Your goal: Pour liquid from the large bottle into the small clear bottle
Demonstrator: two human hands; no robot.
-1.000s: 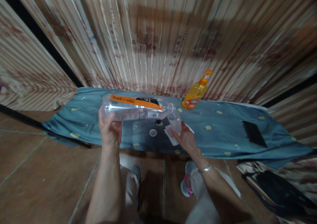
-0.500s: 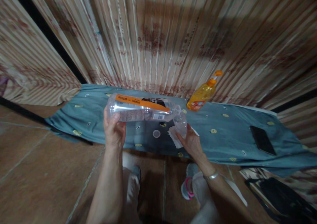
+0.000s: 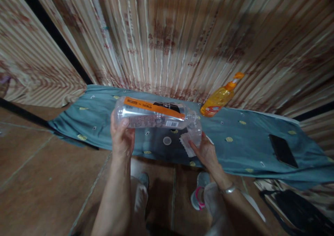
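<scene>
My left hand [image 3: 122, 137] is wrapped round the base end of a large clear plastic bottle [image 3: 141, 120] with an orange and silver label. The bottle lies nearly level in the air, its neck pointing right. At its mouth is a small clear plastic cup [image 3: 194, 131], tilted and gripped by my right hand [image 3: 206, 151]. Whether liquid passes between them cannot be made out. Beside the right fingers is a white cloth or tissue [image 3: 187, 145] with a scalloped edge. A small round translucent lid [image 3: 167, 140] lies on the blue-green cloth [image 3: 153, 147] below the bottle.
An orange pump bottle [image 3: 216, 102] stands at the back of the cloth-covered surface, before a striped curtain [image 3: 167, 38]. A black phone [image 3: 283, 151] lies to the right. Below right is a black bag [image 3: 302, 208]; dark poles [image 3: 57, 45] flank the surface.
The view has shifted slightly, so most things sit a little farther right. Both hands keep their hold, with the bottle's mouth still at the cup.
</scene>
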